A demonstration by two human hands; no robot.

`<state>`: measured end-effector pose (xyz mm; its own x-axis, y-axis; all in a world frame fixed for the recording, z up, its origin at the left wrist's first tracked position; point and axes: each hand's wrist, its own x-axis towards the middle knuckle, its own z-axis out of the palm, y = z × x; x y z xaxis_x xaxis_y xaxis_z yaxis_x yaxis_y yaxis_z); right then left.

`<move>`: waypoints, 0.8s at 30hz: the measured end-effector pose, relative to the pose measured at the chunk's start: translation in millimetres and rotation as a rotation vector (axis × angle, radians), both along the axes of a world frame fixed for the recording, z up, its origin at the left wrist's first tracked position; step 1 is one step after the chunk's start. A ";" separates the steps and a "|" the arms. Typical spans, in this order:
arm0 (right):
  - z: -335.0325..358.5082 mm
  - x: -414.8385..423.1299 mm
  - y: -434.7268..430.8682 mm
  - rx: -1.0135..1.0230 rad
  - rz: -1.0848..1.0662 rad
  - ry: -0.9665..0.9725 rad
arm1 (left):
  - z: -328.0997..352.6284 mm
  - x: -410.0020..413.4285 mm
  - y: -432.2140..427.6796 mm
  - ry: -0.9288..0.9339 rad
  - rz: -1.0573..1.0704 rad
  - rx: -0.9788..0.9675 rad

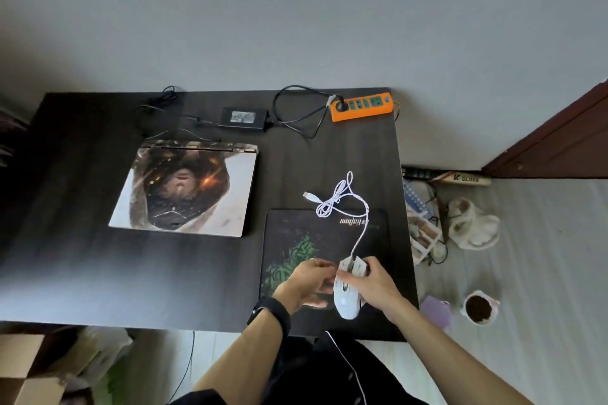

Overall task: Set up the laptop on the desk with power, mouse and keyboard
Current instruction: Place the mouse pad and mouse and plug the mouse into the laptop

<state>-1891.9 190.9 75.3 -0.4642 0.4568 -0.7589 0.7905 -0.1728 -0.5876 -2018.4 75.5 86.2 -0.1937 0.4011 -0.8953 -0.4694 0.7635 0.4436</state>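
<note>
A closed laptop (pixel 184 189) with a printed picture on its lid lies on the dark desk (pixel 82 256). Behind it sit a black power adapter (pixel 243 118) and an orange power strip (pixel 362 106), with a black plug in the strip's left socket. A white wired mouse (pixel 347 301) rests on a black and green mouse pad (pixel 296 240) near the desk's front right. Its white cable (pixel 339 199) loops ahead, with the USB plug (pixel 311 197) loose on the desk. My right hand (pixel 375 284) grips the mouse from the right. My left hand (pixel 307 279) touches its left side with curled fingers.
Right of the desk, on the floor, lie slippers (pixel 473 223), a small rack (pixel 424 233), a cup with dark contents (pixel 478 307) and a purple thing (pixel 436 309). A cardboard box (pixel 29 368) stands at the lower left. The wall runs behind the desk.
</note>
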 end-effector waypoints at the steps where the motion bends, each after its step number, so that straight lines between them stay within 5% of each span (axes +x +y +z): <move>1: -6.6 -0.7 -0.1 0.007 0.011 -0.008 | -6.9 2.2 -4.8 0.025 -0.008 -0.026; 9: -33.5 -46.2 -11.2 0.029 0.136 0.028 | -31.0 -12.3 -65.8 0.631 -0.346 -0.289; 12: -41.8 -59.5 -12.3 0.034 0.178 0.013 | -30.2 -21.3 -88.2 0.735 -0.526 -0.298; 18: -31.2 -52.3 -11.5 0.420 0.157 -0.209 | -38.5 -34.8 -104.8 0.854 -0.662 -0.228; 24: -11.6 -108.0 -0.9 0.598 0.151 0.037 | -31.0 -79.6 -98.3 1.075 -0.700 -0.109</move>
<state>-1999.9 190.1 63.7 -0.5778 0.7257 -0.3736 0.7579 0.3072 -0.5754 -2098.0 -22.8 55.2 -0.6136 0.6446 -0.4560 0.5964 0.7568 0.2673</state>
